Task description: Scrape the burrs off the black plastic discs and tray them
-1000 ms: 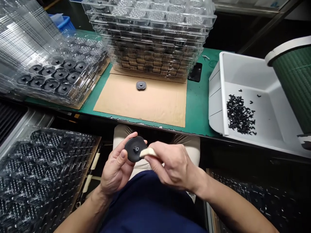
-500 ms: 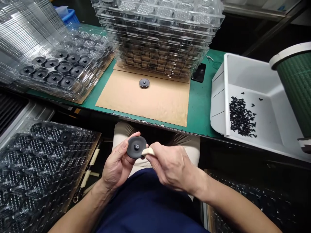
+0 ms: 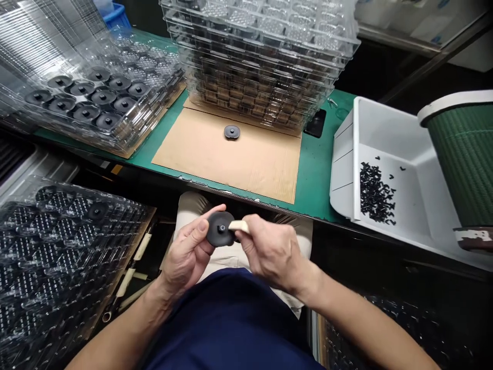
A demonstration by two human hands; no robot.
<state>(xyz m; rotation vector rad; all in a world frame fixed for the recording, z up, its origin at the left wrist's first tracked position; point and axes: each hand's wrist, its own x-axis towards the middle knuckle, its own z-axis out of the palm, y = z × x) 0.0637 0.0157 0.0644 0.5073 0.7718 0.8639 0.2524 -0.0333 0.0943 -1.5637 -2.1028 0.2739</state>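
Disc of black moulded material, with a small central hub, is held in the air in front of and below the near edge of the cardboard sheet, over the person's lap. Left hand cradles it, curled and nearly closed, with the fingers reaching over the disc's upper rim. Right hand is closed tightly around a cream stick, whose exposed end meets the disc's face just right of the hub; the contact point is partly hidden, and pressure cannot be judged. Against the frame half a second earlier, the disc sits slightly higher and its hub lies further right, while the stick has gone from a low slant to nearly level across the disc's upper right. The head view has also tilted, so the right end of the bench sits lower in the frame. Second black disc lies flat on the sheet. Stack of clear blister trays stands at the sheet's far edge. Clear tray of black discs lies left of the sheet. White plastic bin, right of the sheet, holds a heap of small black pieces. Green woven drum stands beyond the bin.
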